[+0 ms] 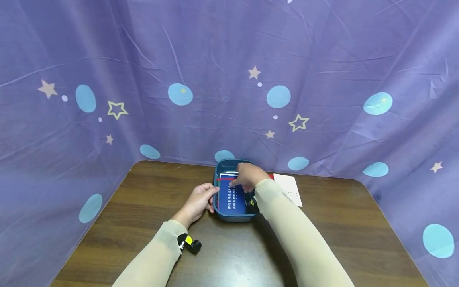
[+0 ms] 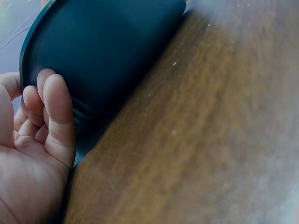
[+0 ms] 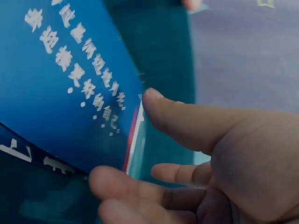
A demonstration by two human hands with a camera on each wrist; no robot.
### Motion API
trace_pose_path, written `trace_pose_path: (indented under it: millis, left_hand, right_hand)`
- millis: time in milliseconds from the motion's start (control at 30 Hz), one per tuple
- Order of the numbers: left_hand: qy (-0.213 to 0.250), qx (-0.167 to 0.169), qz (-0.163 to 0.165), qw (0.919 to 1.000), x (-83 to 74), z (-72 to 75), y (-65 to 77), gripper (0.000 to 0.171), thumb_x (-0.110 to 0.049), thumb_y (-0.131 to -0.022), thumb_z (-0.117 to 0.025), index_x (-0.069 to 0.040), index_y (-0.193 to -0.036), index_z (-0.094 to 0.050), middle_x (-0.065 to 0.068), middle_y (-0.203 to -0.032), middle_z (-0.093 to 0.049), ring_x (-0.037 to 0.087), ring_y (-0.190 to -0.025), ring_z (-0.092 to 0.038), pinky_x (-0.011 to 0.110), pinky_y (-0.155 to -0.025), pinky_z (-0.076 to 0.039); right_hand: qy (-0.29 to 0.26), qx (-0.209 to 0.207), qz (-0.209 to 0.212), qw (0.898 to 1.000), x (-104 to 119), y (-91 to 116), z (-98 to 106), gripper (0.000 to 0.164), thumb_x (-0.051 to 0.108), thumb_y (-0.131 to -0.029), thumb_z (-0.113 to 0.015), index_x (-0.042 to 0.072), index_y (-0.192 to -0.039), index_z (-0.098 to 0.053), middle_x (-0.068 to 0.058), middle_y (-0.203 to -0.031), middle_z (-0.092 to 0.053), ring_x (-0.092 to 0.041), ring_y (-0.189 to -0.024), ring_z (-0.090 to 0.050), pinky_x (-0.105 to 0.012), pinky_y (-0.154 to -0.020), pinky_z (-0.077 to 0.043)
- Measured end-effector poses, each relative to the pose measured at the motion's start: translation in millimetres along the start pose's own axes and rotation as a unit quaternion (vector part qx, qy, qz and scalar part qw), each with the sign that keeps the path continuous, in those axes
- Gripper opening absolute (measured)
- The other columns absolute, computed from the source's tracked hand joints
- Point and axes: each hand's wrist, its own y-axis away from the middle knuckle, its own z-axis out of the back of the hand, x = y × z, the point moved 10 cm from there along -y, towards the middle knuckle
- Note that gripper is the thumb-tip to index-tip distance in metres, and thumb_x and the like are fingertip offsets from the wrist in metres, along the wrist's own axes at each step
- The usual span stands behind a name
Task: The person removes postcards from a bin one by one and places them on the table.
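Note:
A dark teal rectangular tray [image 1: 234, 218] with rounded corners and raised walls rests on the table. Inside lies a blue card [image 1: 229, 199] printed with white Chinese characters, a red strip showing near its far end. My left hand [image 1: 199, 199] grips the tray's left wall, thumb at the rim and fingers against the outside, as the left wrist view also shows. Reaching in from the right, my right hand [image 1: 251, 175] holds the blue card [image 3: 70, 107] at a corner, thumb on one edge and fingers on another. Below it, another dark blue printed surface [image 3: 37, 156] partly shows.
A white card [image 1: 288, 187] with small print lies right of the tray, partly behind my right sleeve, with a red edge [image 1: 270, 175] beside it. The wooden table [image 1: 157, 207] meets a purple patterned curtain [image 1: 222, 119] at the back and sides.

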Motion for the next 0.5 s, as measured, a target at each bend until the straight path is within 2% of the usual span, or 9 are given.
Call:
trace_pose_path:
  millis: [100,233,367,500]
  left_hand:
    - [0.001,0.003,0.0,1.0,0.3,-0.4,-0.2,0.03,-0.018,-0.106,-0.065,-0.006,-0.079,-0.056,0.0,-0.057,-0.05,0.012,-0.039,-0.052,0.025,-0.035,-0.052]
    - [0.009,0.008,-0.002,0.9999,0.3,-1.4,-0.7,0.03,-0.017,-0.105,-0.065,-0.007,-0.078,-0.056,0.0,-0.056,-0.05,0.012,-0.04,-0.053,0.025,-0.035,-0.052]
    - [0.011,0.01,-0.004,0.9999,-0.8,-2.1,-0.8,0.029,-0.018,-0.104,-0.066,-0.006,-0.079,-0.056,0.001,-0.057,-0.05,0.011,-0.04,-0.053,0.025,-0.035,-0.052]
    - [0.008,0.007,-0.005,0.9999,-1.3,-0.7,-0.6,0.029,-0.017,-0.104,-0.065,-0.005,-0.08,-0.056,0.001,-0.057,-0.049,0.011,-0.039,-0.052,0.025,-0.035,-0.052]
  right_hand:
    - [0.03,0.001,-0.015,0.999,-1.7,-4.8,-5.8,0.065,0.044,-0.081,-0.094,0.003,-0.119,-0.061,-0.017,-0.084,-0.075,-0.03,-0.066,-0.079,-0.039,-0.054,-0.067]
    - [0.059,0.004,-0.032,0.998,-4.1,-8.9,-12.2,0.079,0.045,-0.073,-0.099,0.003,-0.127,-0.06,-0.017,-0.098,-0.072,-0.029,-0.064,-0.077,-0.037,-0.049,-0.066]
    - [0.069,-0.001,-0.045,0.997,-5.2,-9.8,-13.3,0.089,0.045,-0.072,-0.1,0.003,-0.138,-0.057,-0.02,-0.111,-0.071,-0.027,-0.061,-0.076,-0.036,-0.048,-0.065]
    - [0.066,-0.018,-0.041,0.997,-2.7,-6.8,-9.7,0.088,0.039,-0.073,-0.1,0.002,-0.14,-0.055,-0.021,-0.117,-0.07,-0.027,-0.062,-0.075,-0.034,-0.048,-0.065]
